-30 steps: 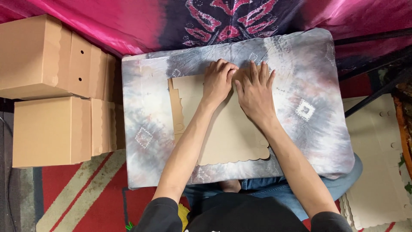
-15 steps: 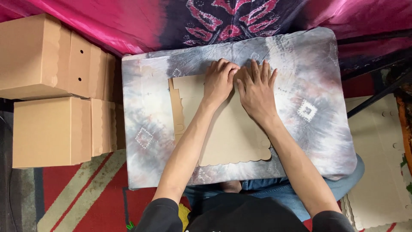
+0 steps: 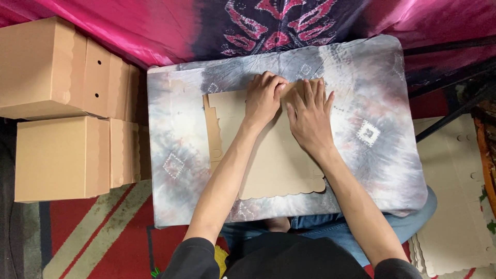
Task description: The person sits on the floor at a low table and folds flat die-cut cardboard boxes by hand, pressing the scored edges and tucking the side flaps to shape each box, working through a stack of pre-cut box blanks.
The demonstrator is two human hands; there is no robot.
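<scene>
Both hands, left (image 3: 263, 101) & right (image 3: 310, 116), pressed flat side by side on flat cardboard sheet (image 3: 274, 155), frame center, on tie-dye-covered surface (image 3: 175, 134). Two closed cardboard boxes (image 3: 62, 108) at left; contents hidden.

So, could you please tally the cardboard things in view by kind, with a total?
Assembled boxes: 2, upper box and lower box, left of the table.
Flat sheet on the table: 1, under the left hand and right hand.
Stack of flat sheets on the floor, right: 1.
Total: 4.
</scene>
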